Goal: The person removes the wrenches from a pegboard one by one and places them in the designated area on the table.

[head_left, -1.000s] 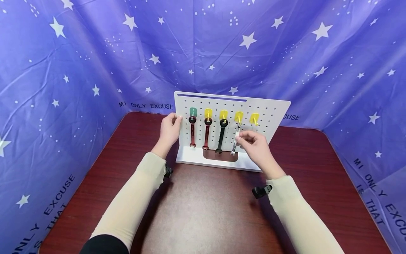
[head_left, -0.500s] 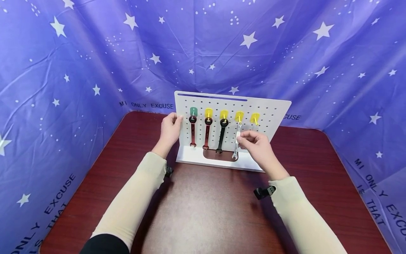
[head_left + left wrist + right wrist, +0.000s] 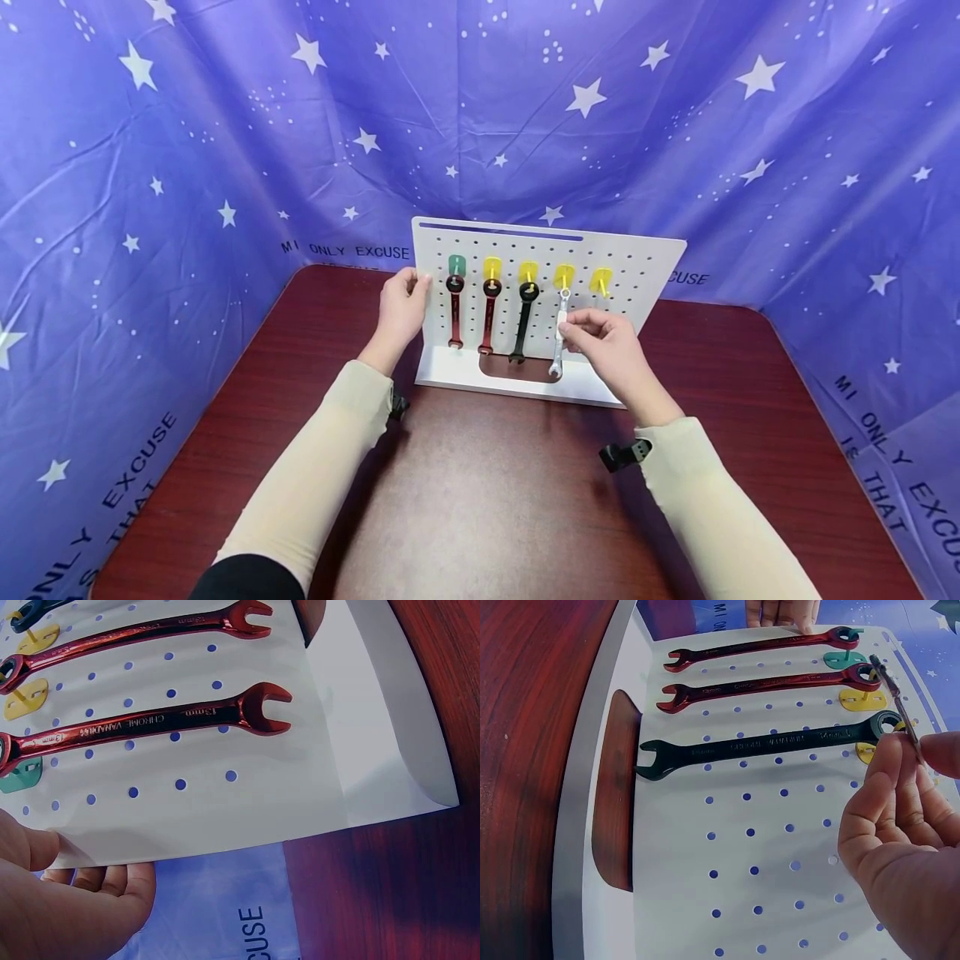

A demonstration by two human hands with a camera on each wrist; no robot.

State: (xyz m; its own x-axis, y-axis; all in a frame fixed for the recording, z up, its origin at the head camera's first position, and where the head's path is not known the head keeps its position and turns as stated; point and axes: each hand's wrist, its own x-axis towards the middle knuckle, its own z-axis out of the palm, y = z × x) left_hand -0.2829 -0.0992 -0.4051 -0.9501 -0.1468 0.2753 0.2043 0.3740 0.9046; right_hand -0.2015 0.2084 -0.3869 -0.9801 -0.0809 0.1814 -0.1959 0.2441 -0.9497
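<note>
A person's right hand [image 3: 603,337] pinched a chrome combination wrench [image 3: 558,346] between thumb and fingers before a white pegboard [image 3: 647,271] on a reddish-brown wooden table [image 3: 450,492]. The wrench stood near upright, ring end up and open end down, apparently because that ring is the part a peg can take. The ring sat at the peg of a yellow hook [image 3: 565,273], fourth from the left; whether it had passed over the peg could not be told. The grip on the middle of the shank left both ends uncovered, likely so the ring could be aimed.

The left hand [image 3: 401,308] clasped the board's left edge, thumb on the front and fingers behind it, probably to steady the light-looking panel against a push.

Left of the chrome tool, two red combination wrenches [image 3: 456,312] [image 3: 489,318] and a black combination wrench [image 3: 523,325] hung by their rings, open ends down, spaced apart seemingly to keep each within reach. The outermost, marked 13mm, hung from a green hook [image 3: 457,265]. At far right, a bare yellow hook [image 3: 602,280] held no tool.
</note>
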